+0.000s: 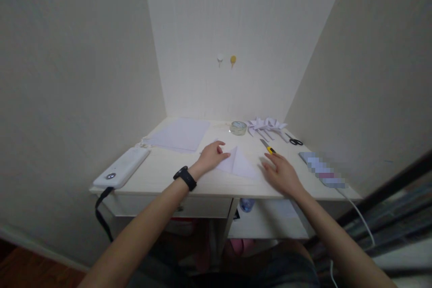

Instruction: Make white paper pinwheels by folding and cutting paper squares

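Observation:
A folded white sheet of paper (pixel 243 165), roughly triangular with a crease running down from its peak, lies on the white desk. My left hand (pixel 211 156) rests at the paper's left side, thumb and fingers apart, with the thumb at its edge. My right hand (pixel 281 174) is just right of the paper, fingers spread and holding nothing. Beyond its fingertips lies a yellow utility knife (pixel 271 149) with its blade pointing away to the left. Whether the right fingertips touch the knife's handle, I cannot tell.
Flat white sheets (pixel 180 132) lie at the back left. A tape roll (pixel 238 128), folded paper pinwheels (pixel 266 126) and black-handled scissors (pixel 296 142) are at the back right. A white device (pixel 123 168) with a black strap sits left; a cabled phone (pixel 320 170) sits right.

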The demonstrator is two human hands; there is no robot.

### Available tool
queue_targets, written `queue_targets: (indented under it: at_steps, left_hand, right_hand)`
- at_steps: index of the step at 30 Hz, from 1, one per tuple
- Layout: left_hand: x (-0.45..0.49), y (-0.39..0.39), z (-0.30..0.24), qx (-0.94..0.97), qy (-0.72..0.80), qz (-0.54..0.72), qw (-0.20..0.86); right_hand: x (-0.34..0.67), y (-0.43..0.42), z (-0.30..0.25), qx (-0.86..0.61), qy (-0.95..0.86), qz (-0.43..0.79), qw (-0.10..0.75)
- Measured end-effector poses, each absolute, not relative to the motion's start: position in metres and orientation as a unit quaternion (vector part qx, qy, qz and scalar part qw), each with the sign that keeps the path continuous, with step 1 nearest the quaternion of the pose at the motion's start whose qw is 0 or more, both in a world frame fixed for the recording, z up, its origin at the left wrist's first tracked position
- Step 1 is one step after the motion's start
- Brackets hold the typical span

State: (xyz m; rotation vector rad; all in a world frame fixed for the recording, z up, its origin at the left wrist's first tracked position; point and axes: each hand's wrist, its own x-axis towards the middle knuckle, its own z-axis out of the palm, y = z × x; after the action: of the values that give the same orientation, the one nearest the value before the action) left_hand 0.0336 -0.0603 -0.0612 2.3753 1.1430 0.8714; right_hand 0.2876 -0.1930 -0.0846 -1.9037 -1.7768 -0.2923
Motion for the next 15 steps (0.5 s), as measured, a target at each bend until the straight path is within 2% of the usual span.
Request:
queue_targets:
  at_steps: [4,7,15]
  left_hand:
    - [0.035,-0.082,-0.054,0.858,0.339,0.384,0.041]
    - [0.042,-0.106,-0.05,0.91,0.251,0.328,-0.025]
    - [0.06,-0.118,-0.065,0.948,0.223,0.207,-0.097]
  right_hand:
    - [0.319,-0.177,-0.07,-0.765,-0.603,-0.154,0.166]
    - [0.324,-0.164,-0.069,-0.792,-0.579,-0.151,0.122]
    - [0.318,-0.142,-0.076,-0.817,-0.549,-0.132,0.12]
